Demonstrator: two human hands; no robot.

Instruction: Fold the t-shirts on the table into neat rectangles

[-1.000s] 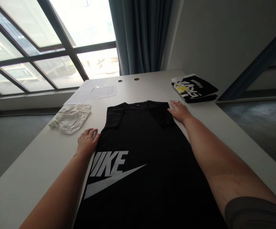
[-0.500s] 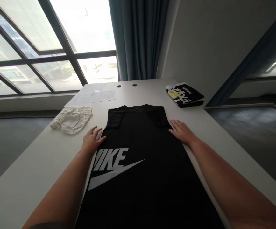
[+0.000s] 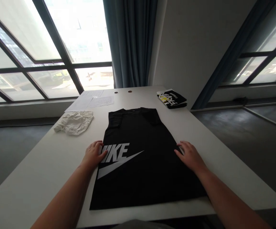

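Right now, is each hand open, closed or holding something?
Left hand: open, at the black shirt's left edge.
Right hand: open, at its right edge.

Dim overall, daylight from 2 sides — left window point(image 3: 90, 31) blown out, black shirt point(image 3: 152, 178) murky, frame edges stretched.

- Black shirt point(image 3: 149, 165) lies flat on the white table point(image 3: 54, 168), hem along the near edge!
- Left hand point(image 3: 95, 153) at its left side, right hand point(image 3: 189, 155) at its right!
- Crumpled white cloth point(image 3: 77, 122) by the left edge; papers point(image 3: 102, 101), far-left corner; folded garment point(image 3: 173, 98), far-right!
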